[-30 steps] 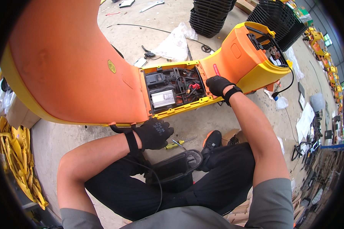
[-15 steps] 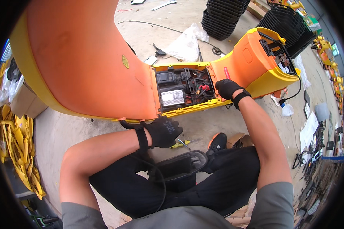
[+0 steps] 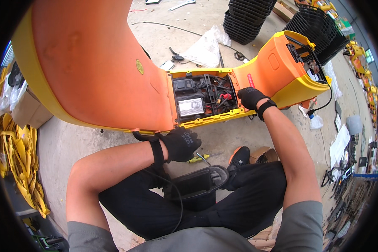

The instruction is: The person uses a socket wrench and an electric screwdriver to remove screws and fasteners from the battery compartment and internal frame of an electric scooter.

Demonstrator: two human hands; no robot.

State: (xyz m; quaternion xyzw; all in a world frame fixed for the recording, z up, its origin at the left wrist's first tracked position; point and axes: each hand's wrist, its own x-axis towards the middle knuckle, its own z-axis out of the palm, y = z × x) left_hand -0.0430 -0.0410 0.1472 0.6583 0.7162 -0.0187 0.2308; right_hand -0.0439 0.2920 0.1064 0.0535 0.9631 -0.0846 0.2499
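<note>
An orange and yellow vehicle body (image 3: pixel 101 75), like that of a scooter, stretches across in front of me. In its middle an uncovered compartment holds a silver box (image 3: pixel 190 107), a black module (image 3: pixel 184 85), dark cables and a red connector (image 3: pixel 226 97). My right hand (image 3: pixel 252 98), in a black glove, is closed against the compartment's right edge. My left hand (image 3: pixel 180 144), also gloved, is closed just below the yellow lower rim (image 3: pixel 206 120). Whatever either hand grips is hidden. A screwdriver with a yellow-green handle (image 3: pixel 196 159) lies beside the left hand.
Between my legs stands a black bin-like container (image 3: pixel 193 185). Stacked black baskets (image 3: pixel 245 21), a white plastic bag (image 3: pixel 204 46) and a cable lie beyond the body. Yellow parts (image 3: pixel 21 155) are heaped at far left; papers (image 3: pixel 339 140) and loose parts lie on the right.
</note>
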